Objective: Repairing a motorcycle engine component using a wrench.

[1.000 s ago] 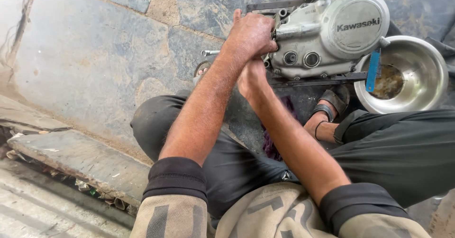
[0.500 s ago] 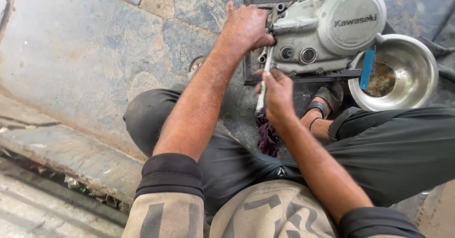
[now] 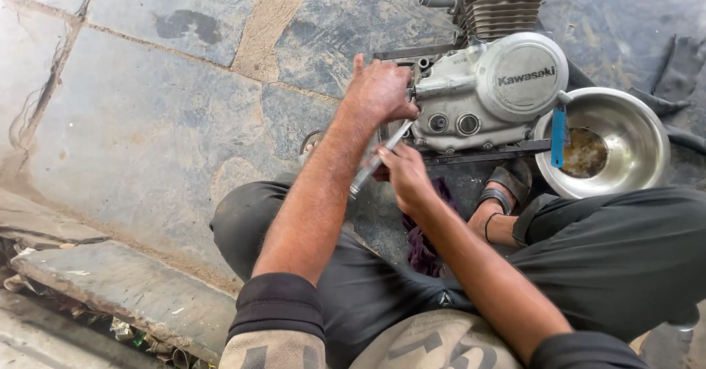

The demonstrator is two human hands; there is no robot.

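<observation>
Fingers [image 3: 393, 165] of my right hand [image 3: 404, 178] grip the wrench handle [image 3: 371, 167]; left hand [image 3: 379, 90] braces the engine [image 3: 485, 93] at 12 o'clock. Risk: slip, knuckles hit casing.

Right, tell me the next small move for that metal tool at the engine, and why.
Probably swing the handle round with the right hand while the left hand steadies the engine. The slim metal tool already runs from the right hand's grip up to the engine's left edge, where the left hand rests; its tip is hidden, so whether it is seated cannot be told.
</observation>
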